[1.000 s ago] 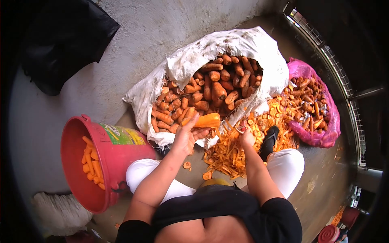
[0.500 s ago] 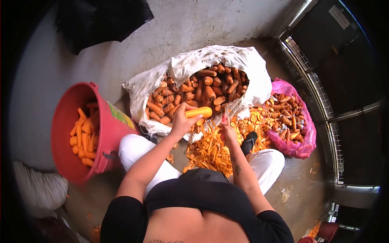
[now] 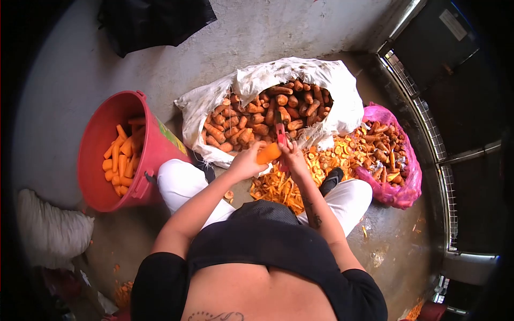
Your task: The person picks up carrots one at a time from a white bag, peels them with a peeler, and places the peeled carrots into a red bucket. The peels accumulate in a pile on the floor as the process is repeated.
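In my left hand [image 3: 249,162] is a peeled orange carrot [image 3: 269,153], its blunt end turned to the right. My right hand [image 3: 293,158] is closed around a red-handled cutting tool [image 3: 280,134] with a dark, narrow end pointing away from me; whether it is a peeler or a knife cannot be made out. The two hands are close together, the tool beside the carrot's end. Just beyond them lies an open white sack [image 3: 214,96] full of unpeeled carrots [image 3: 257,119]. Below the hands, orange peelings [image 3: 278,188] and round cut ends [image 3: 332,158] are heaped on the floor.
On the left, a red bucket [image 3: 96,182] holds peeled carrots [image 3: 124,160]. A pink plastic bag [image 3: 409,197] of carrot scraps stands at the right. A whitish sack [image 3: 53,227] lies at lower left, and black cloth or plastic [image 3: 155,24] hangs by the wall.
The carrot has turned from lying sideways to pointing more toward the camera. My right hand has come in to the left with the red-handled tool, which now stands beside the carrot.
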Action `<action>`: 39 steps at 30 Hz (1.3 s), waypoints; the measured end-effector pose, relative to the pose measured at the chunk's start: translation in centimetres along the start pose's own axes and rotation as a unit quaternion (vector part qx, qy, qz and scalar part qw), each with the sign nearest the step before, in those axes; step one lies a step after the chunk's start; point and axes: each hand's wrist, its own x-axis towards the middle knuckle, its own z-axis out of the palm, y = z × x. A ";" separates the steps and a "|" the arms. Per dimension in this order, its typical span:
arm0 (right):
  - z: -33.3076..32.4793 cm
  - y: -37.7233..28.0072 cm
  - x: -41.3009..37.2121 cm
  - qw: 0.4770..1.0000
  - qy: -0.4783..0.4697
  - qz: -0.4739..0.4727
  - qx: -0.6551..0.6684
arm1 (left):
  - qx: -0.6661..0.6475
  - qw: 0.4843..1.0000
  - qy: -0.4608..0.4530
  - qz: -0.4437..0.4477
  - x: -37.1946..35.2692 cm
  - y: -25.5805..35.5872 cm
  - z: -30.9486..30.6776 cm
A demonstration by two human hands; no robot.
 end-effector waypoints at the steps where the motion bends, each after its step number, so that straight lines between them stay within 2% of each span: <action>1: -0.3 0.7 0.3 0.999 -0.030 -0.009 -0.025 | 0.049 0.999 -0.017 -0.010 0.2 0.3 0.0; 2: -0.5 1.1 0.4 0.997 -0.060 -0.019 -0.050 | 0.099 0.994 -0.033 -0.020 0.4 0.6 0.0; 3: 0.0 -0.2 -0.6 0.995 -0.047 -0.030 -0.083 | 0.085 0.996 -0.027 -0.017 0.3 1.6 -0.3; 6: -2.4 -0.1 -1.1 0.991 0.047 -0.036 -0.121 | 0.141 0.985 0.081 0.058 0.4 2.0 -0.5; 7: -3.7 0.7 -0.7 0.963 0.110 -0.041 -0.244 | 0.146 0.980 0.101 0.087 0.4 1.7 -0.7; 8: -5.3 1.9 -0.6 0.923 0.131 -0.125 -0.339 | 0.167 0.978 0.101 0.078 0.3 1.6 -0.8; 10: -5.6 -1.0 -2.9 0.839 0.136 -0.035 -0.526 | 0.210 0.970 0.103 0.064 0.2 1.6 -1.2; 12: -5.6 -0.4 -4.2 0.865 0.206 -0.162 -0.427 | 0.211 0.970 0.094 0.073 0.1 1.7 -1.3; 13: -5.1 -0.6 -5.0 0.847 0.221 -0.221 -0.430 | 0.216 0.967 0.098 0.088 0.0 1.5 -1.3; 14: -5.6 0.1 -4.9 0.830 0.209 -0.235 -0.460 | 0.220 0.965 0.100 0.103 -0.1 1.2 -1.2; 15: -5.3 0.6 -4.4 0.891 0.162 -0.190 -0.379 | 0.238 0.953 0.121 0.145 0.1 0.8 -0.9; 16: -5.2 0.8 -4.0 0.939 0.114 -0.142 -0.291 | 0.240 0.953 0.115 0.144 0.3 0.4 -0.7; 17: -5.5 1.0 -4.5 0.966 0.116 -0.021 -0.229 | 0.242 0.953 0.110 0.144 0.5 0.1 -0.5; 18: -6.1 2.6 -4.0 0.983 0.080 -0.051 -0.156 | 0.245 0.953 0.107 0.144 0.9 0.1 -0.5; 20: -4.6 3.5 -3.9 0.956 0.063 -0.207 -0.200 | 0.246 0.950 0.124 0.149 1.3 -0.2 -0.3; 21: -4.7 4.0 -3.7 0.938 0.071 -0.237 -0.243 | 0.252 0.948 0.125 0.152 1.3 -0.1 -0.5; 26: -4.1 5.4 -3.8 0.973 0.065 -0.155 -0.157 | 0.299 0.937 0.128 0.132 2.1 -0.5 -0.3; 29: -3.0 3.7 -4.6 0.982 0.051 -0.129 -0.126 | 0.312 0.931 0.144 0.122 2.4 -0.4 0.0; 33: -3.6 4.6 -4.1 0.946 0.064 -0.178 -0.264 | 0.332 0.927 0.145 0.100 2.8 -0.3 0.6; 39: -3.4 4.3 -4.9 0.945 0.053 -0.177 -0.270 | 0.343 0.919 0.155 0.121 3.2 -0.8 1.3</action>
